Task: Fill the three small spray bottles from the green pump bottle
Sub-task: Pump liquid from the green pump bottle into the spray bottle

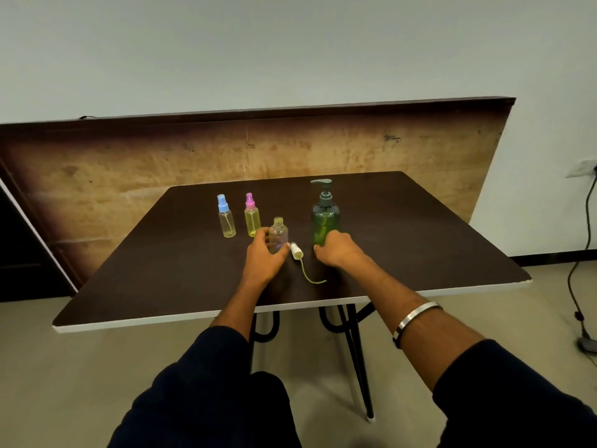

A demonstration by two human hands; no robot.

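On the dark table stand three small spray bottles. The blue-capped bottle holds a little yellow liquid; the pink-capped bottle beside it looks full of yellow. The third small bottle is clear, uncapped and upright, with my left hand wrapped around its lower part. Its white spray cap lies on the table just right of it, dip tube curling toward me. The green pump bottle stands at the right; my right hand rests at its base, fingers curled against it.
A wooden board leans against the wall behind the table. A cable hangs from a wall socket at far right and runs across the floor. The table's near edge is white, with black metal legs below.
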